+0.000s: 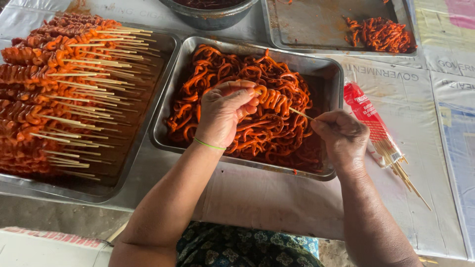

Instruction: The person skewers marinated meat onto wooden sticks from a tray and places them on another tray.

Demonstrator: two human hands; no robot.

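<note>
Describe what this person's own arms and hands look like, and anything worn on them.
Both arms are bare from elbow to fingers, with no sleeves and no gloves. The left hand has a thin green band around the wrist. The right hand wears nothing on its wrist. No rings can be made out. Orange-red sauce marks the fingers.

Head view, looking steeply down at close range

The single camera sits above and behind the left hand (225, 116) and right hand (341, 138), facing forward over the forearms; trays extend beyond and beside both hands.
</note>
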